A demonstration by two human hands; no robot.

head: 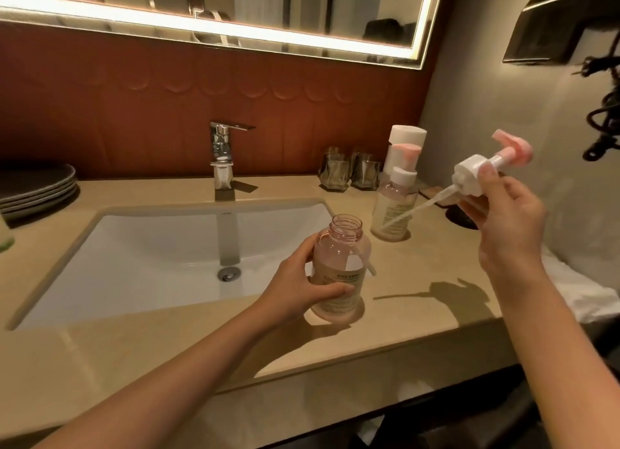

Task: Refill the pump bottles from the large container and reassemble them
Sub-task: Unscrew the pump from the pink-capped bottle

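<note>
An open clear pink bottle [345, 247] stands on the counter at the sink's right edge, its neck uncapped; my left hand [302, 281] grips its labelled side. My right hand [503, 220] holds a pump head [476, 173] in the air to the right, white collar and pink nozzle up, its dip tube slanting down-left. A second pump bottle [396, 207] with its pump fitted stands behind. A taller white-capped container [406, 136] stands behind that one.
A white sink [161, 247] with a chrome tap [223, 160] fills the counter's left. Stacked grey plates [37, 187] sit far left. Two glass tumblers [349, 170] stand by the wall. A white towel [577, 287] lies at the right edge.
</note>
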